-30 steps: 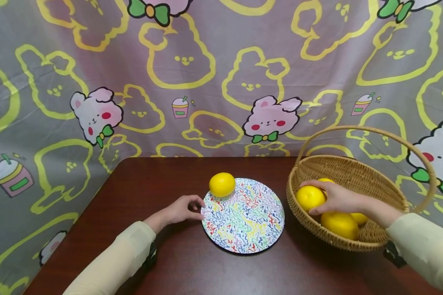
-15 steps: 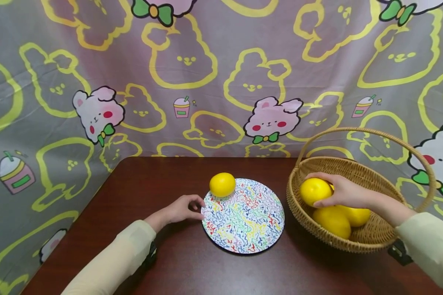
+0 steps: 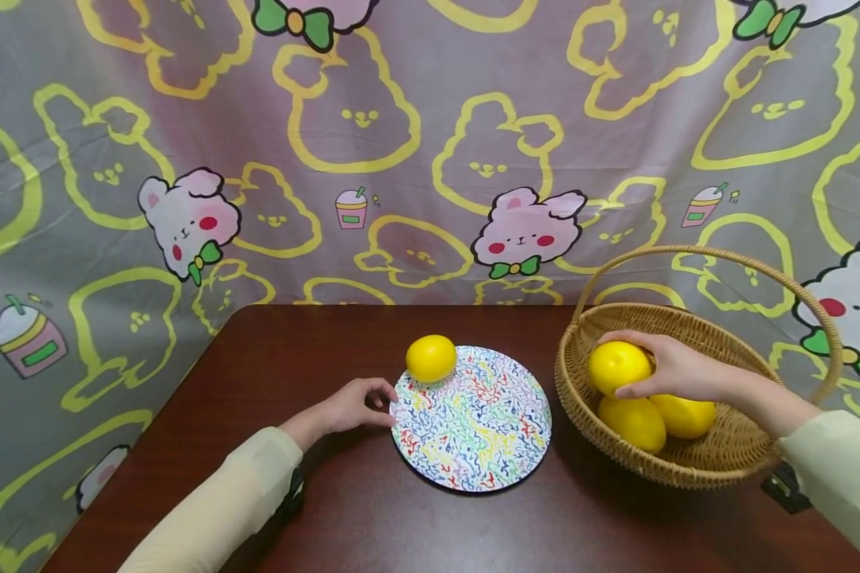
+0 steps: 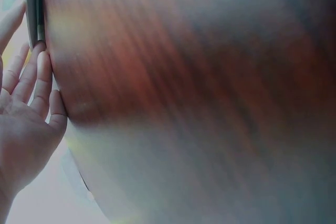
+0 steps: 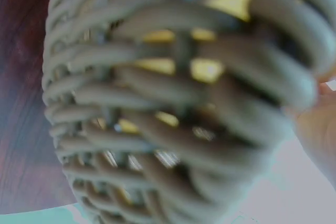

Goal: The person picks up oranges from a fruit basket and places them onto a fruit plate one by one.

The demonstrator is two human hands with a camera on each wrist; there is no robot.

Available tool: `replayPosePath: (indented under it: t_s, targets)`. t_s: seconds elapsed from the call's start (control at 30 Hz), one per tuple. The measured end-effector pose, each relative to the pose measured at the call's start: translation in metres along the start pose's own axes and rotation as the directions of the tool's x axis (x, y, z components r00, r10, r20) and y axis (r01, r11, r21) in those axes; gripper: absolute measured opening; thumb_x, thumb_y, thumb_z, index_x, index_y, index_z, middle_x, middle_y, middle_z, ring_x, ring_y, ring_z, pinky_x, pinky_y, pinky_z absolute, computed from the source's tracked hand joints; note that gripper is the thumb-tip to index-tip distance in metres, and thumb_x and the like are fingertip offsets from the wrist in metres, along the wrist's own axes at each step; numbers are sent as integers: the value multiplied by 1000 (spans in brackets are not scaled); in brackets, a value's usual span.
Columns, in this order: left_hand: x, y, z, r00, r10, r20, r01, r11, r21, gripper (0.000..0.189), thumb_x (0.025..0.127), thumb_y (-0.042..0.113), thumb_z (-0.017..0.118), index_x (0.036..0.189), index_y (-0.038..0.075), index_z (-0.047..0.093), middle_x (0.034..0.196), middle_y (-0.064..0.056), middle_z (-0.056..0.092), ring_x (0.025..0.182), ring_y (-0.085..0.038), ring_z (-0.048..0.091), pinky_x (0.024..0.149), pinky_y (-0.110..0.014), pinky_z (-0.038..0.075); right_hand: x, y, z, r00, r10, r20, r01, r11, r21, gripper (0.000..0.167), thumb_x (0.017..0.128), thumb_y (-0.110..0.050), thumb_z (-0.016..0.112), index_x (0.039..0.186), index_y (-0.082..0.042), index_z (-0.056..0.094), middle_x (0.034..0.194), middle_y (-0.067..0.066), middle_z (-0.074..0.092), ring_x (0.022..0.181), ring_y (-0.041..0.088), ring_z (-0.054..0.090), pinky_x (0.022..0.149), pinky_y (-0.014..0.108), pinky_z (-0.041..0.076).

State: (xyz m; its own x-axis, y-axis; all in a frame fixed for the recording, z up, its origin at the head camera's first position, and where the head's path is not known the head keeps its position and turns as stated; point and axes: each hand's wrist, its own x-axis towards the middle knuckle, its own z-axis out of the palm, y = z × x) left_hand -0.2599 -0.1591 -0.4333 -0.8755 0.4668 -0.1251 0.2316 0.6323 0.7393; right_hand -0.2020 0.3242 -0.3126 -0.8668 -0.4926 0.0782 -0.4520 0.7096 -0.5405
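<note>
In the head view, my right hand (image 3: pixel 677 370) grips a yellow lemon (image 3: pixel 619 368) within the wicker basket (image 3: pixel 745 469), thumb on the near side and fingers over the top. Two more lemons lie below it, one at the front (image 3: pixel 634 426) and one to its right (image 3: pixel 688 415). The fingertips and thumb of my left hand (image 3: pixel 351 406) touch the left edge of a round board (image 3: pixel 480 430) with a colourful squiggle pattern. Another lemon (image 3: pixel 431 359) rests on the board's far left part. The left wrist view shows the left fingers (image 4: pixel 42 82) extended at the board's edge (image 4: pixel 34 9).
The basket's tall arched handle (image 3: pixel 717 253) rises over its right side. Basket weave (image 5: pixel 157 87) fills most of the right wrist view, with yellow showing through gaps. A dark red-brown table (image 3: pixel 315 493) carries everything, and a patterned curtain (image 3: pixel 401 119) hangs behind it.
The right hand has shifted slightly right with its lemon, and the lemons beneath have shifted and show more fully. My left hand, the board and its lemon stay put.
</note>
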Motion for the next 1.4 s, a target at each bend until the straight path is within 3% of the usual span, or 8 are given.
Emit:
replayPosePath:
  t_s: [0.73,1.03,1.4]
  targets:
    - [1,-1,1,1000,-5,-10,5,1000,7,30,79,24,83,102,16,65,95,1,59,89,-20,52,74,-31,46,6,-18,-15,1000,-2,-19,2,1000,-13,68,76,-27,85,133,-14,50,117,7,59,84,19,57,70,34,48]
    - [1,0,0,1000,2,-3,-2,1000,-5,30,79,23,83,103,15,66,95,0,59,88,-20,52,74,-31,46,14,-30,-16,997,-56,-43,54,997,-47,70,74,-29,86,134,-14,52,124,3,58,92,18,55,76,33,47]
    - [2,-1,1,1000,-5,-3,5,1000,-4,31,79,24,83,103,15,66,96,1,59,89,-20,52,73,-31,46,26,-43,-14,998,-69,5,69,997,-21,70,75,-30,85,134,-15,51,124,5,57,93,20,55,78,38,48]
